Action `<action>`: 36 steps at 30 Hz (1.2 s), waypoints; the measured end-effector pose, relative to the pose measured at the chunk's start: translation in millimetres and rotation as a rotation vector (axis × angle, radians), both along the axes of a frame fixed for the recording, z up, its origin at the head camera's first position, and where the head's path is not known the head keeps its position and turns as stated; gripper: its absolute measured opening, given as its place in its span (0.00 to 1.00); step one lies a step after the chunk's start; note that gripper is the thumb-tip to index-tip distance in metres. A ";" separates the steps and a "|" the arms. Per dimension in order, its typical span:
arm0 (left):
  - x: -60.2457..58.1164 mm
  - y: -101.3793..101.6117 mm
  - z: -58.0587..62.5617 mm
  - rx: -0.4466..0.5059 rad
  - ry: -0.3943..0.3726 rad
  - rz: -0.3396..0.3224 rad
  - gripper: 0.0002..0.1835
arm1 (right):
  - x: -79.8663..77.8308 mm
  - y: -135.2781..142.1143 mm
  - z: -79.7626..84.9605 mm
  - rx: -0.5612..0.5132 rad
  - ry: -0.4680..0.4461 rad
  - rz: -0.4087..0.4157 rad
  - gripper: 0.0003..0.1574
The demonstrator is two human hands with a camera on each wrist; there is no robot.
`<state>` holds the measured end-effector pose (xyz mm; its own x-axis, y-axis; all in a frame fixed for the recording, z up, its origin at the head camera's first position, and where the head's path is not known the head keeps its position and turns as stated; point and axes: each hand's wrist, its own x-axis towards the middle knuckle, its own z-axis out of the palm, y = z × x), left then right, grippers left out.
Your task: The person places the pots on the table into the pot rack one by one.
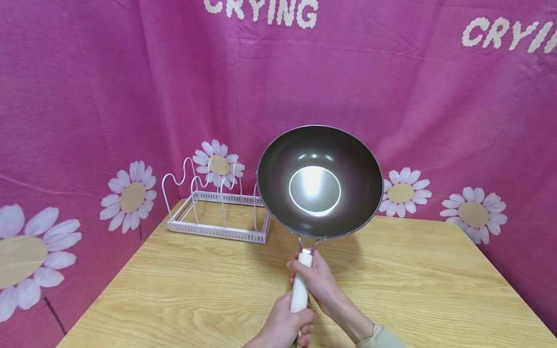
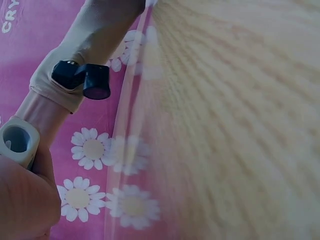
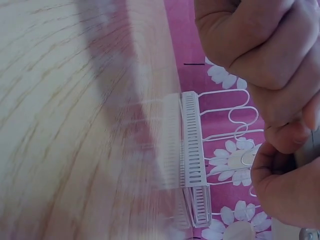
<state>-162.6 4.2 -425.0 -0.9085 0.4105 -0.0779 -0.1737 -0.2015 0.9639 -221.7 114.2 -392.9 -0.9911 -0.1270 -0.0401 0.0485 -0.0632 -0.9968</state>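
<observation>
A wok (image 1: 274, 179) with a dark inside and a pale rim is held up over the wooden table, its bowl facing me. Its white handle (image 1: 299, 292) points down toward me. The right hand (image 1: 321, 282) grips the upper handle, close to the metal fork that joins it to the bowl. Lower down, the left hand (image 1: 285, 323) wraps around the handle near its end. In the left wrist view the hollow handle end (image 2: 31, 135) sticks out of the left hand (image 2: 25, 200). The wok's underside is hidden in the head view.
A white wire rack (image 1: 217, 233) with upright looped dividers stands at the back left of the table (image 1: 417, 285), partly behind the wok. A pink curtain (image 1: 370, 72) with daisies and white lettering hangs behind the table and on both sides.
</observation>
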 end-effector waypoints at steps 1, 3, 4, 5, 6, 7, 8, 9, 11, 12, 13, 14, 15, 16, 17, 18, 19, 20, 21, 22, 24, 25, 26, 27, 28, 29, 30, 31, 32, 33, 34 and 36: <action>0.0 -0.2 -0.5 -0.004 0.006 0.003 0.10 | 0.3 -0.4 0.4 0.003 0.000 0.003 0.20; 0.1 -0.6 -1.3 -0.004 0.014 0.005 0.10 | 0.6 -0.7 0.6 0.006 0.004 0.008 0.20; 0.2 -0.6 -1.9 -0.004 0.019 0.009 0.10 | 0.8 -0.9 0.9 0.008 0.009 0.013 0.20; 0.1 -0.8 -2.2 -0.005 0.023 0.013 0.11 | 0.7 -1.2 1.5 0.010 0.013 0.015 0.21; 0.0 -0.9 -2.0 -0.008 0.026 0.020 0.11 | 0.7 -1.6 2.4 0.013 0.018 0.016 0.21; -0.3 -1.0 -1.6 -0.006 0.027 0.022 0.10 | 0.4 -2.1 3.6 0.014 0.023 0.014 0.21; -0.5 -1.2 -0.9 -0.008 0.029 0.026 0.10 | 0.0 -2.7 4.8 0.014 0.029 0.011 0.21; -0.9 -1.4 -0.3 -0.011 0.030 0.030 0.10 | -0.5 -3.3 6.0 0.016 0.034 0.009 0.20; -1.4 -1.8 1.0 -0.017 0.030 0.038 0.10 | -1.5 -4.4 8.4 0.018 0.041 0.003 0.20; -1.6 -1.8 1.7 -0.018 0.027 0.040 0.10 | -1.9 -5.0 9.6 0.017 0.043 0.003 0.20; -1.8 -2.0 2.4 -0.020 0.023 0.043 0.10 | -2.3 -5.5 10.7 0.017 0.045 0.004 0.20; -2.0 -2.1 3.0 -0.024 0.019 0.046 0.10 | -2.7 -6.1 11.6 0.016 0.049 0.007 0.20; -2.2 -2.1 3.5 -0.025 0.014 0.049 0.10 | -3.0 -6.7 12.5 0.016 0.051 0.008 0.20; -2.3 -2.1 4.1 -0.027 0.012 0.054 0.10 | -3.2 -7.4 13.5 0.014 0.055 0.011 0.20; -2.4 -2.2 4.6 -0.028 0.011 0.057 0.10 | -3.3 -8.0 14.5 0.014 0.057 0.014 0.20; -2.5 -2.5 5.3 -0.030 0.010 0.059 0.10 | -3.6 -8.7 15.3 0.014 0.061 0.018 0.19; -2.7 -2.8 5.7 -0.032 0.012 0.063 0.10 | -3.9 -9.4 16.1 0.015 0.066 0.019 0.19; -2.8 -3.2 6.3 -0.034 0.016 0.067 0.10 | -4.0 -10.1 17.2 0.018 0.073 0.021 0.19; -3.0 -3.7 6.8 -0.037 0.021 0.071 0.11 | -4.2 -10.8 18.1 0.023 0.079 0.021 0.19; -3.2 -4.3 7.4 -0.042 0.028 0.075 0.11 | -4.4 -11.5 19.0 0.029 0.088 0.022 0.19; -3.8 -5.7 8.1 -0.051 0.042 0.081 0.12 | -4.8 -12.8 20.3 0.042 0.111 0.019 0.18; -4.0 -6.2 8.4 -0.057 0.051 0.085 0.12 | -4.7 -13.6 21.4 0.048 0.122 0.015 0.18; -4.3 -6.7 8.7 -0.062 0.060 0.088 0.12 | -4.5 -14.4 22.4 0.057 0.133 0.007 0.18; -4.6 -7.1 9.0 -0.067 0.067 0.092 0.12 | -4.9 -15.1 22.7 0.066 0.143 -0.002 0.18; -4.8 -7.4 9.1 -0.072 0.072 0.097 0.12 | -4.8 -15.9 23.5 0.077 0.153 -0.014 0.17; -5.2 -7.8 9.2 -0.075 0.077 0.098 0.12 | -4.8 -16.5 24.2 0.090 0.162 -0.025 0.17; -5.4 -8.1 9.6 -0.078 0.081 0.102 0.12 | -5.2 -17.3 24.7 0.102 0.169 -0.030 0.17; -5.5 -8.5 10.1 -0.079 0.079 0.104 0.11 | -5.4 -18.1 25.6 0.113 0.174 -0.036 0.16; -5.8 -9.0 10.8 -0.080 0.080 0.107 0.11 | -6.1 -18.7 26.1 0.127 0.183 -0.041 0.16; -6.2 -9.6 11.7 -0.082 0.080 0.108 0.11 | -7.0 -19.3 26.5 0.140 0.191 -0.043 0.16; -6.5 -10.3 12.7 -0.087 0.084 0.109 0.11 | -7.6 -19.9 27.5 0.152 0.200 -0.041 0.15; -7.6 -12.0 15.0 -0.097 0.095 0.113 0.11 | -9.0 -21.0 29.2 0.172 0.221 -0.037 0.14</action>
<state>-170.2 -7.8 -409.9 -0.9536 0.3001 -0.0238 -0.0625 -0.1201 0.9908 -230.8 93.2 -363.6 -0.9819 -0.1007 0.1602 -0.1710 0.1097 -0.9791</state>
